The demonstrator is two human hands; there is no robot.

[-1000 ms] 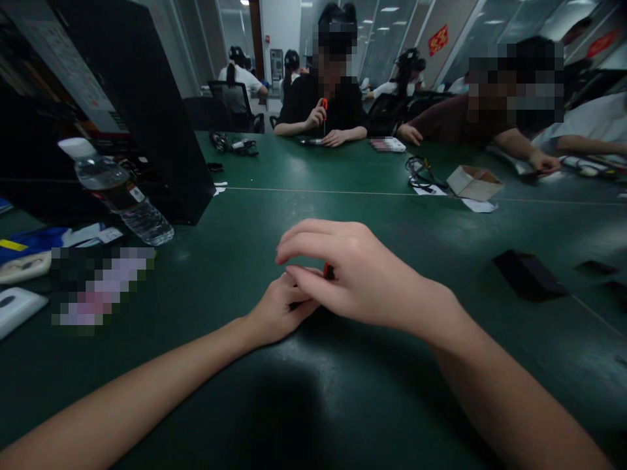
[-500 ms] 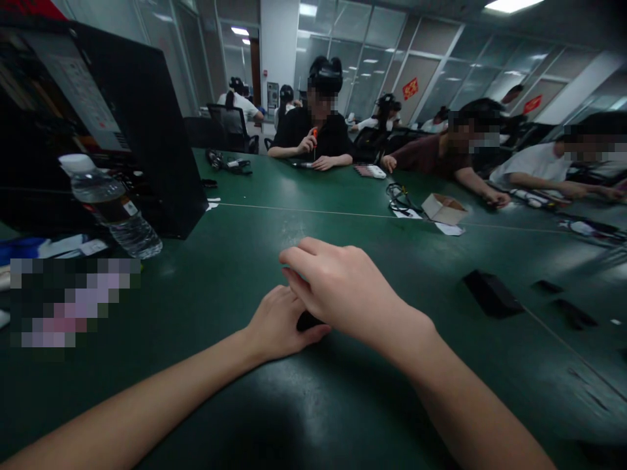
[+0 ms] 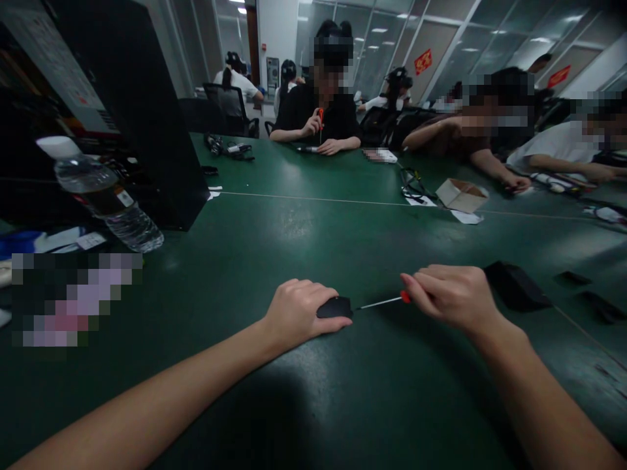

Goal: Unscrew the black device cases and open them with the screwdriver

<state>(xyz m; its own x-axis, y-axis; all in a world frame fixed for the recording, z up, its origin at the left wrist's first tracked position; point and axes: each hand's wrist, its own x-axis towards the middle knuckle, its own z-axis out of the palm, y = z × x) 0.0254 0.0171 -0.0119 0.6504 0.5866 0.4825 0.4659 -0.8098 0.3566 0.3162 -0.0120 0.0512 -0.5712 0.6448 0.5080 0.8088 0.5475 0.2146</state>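
Note:
A small black mouse-like object (image 3: pixel 335 307) rests on the green table (image 3: pixel 304 248), gripped at its sides by the fingers and thumb of my left hand (image 3: pixel 304 307). My right hand (image 3: pixel 455 294) is closed round the handle of a screwdriver (image 3: pixel 382 303), most of which is hidden by the fingers. A bit of the red handle shows, and the thin metal shaft points left, its tip close to the right end of the black object. Whether tip and object touch, I cannot tell.
Left stand a black computer case (image 3: pixel 171 130) and a water bottle (image 3: pixel 108 196). A black box-like object (image 3: pixel 519 287) lies right, near small dark pieces. Farther off are an open carton (image 3: pixel 462 194), cables (image 3: pixel 415 186) and a person (image 3: pixel 313 117) holding an orange-handled tool.
My right hand has moved right, away from above my left hand, and the screwdriver now shows. More of the black object is visible. The view has shifted slightly.

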